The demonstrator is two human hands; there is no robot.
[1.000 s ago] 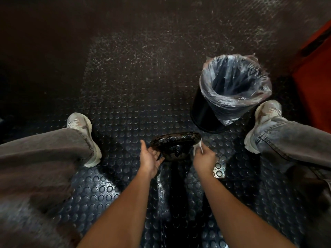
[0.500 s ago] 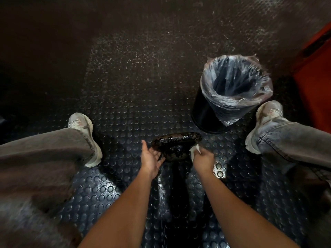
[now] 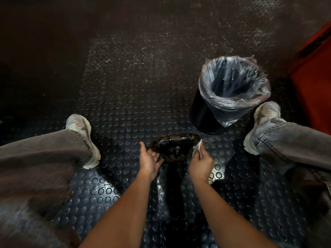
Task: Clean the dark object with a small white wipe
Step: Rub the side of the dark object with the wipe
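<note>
The dark object [image 3: 174,146] is being steadied low between the knees, over the studded floor [image 3: 125,113], by the left hand [image 3: 149,161], fingers spread flat against its left side. The white wipe [image 3: 197,149] is being pinched by the right hand [image 3: 200,162] against its right edge, near the lined bin [image 3: 231,93].

no text, label, brand or number can be read anywhere.
</note>
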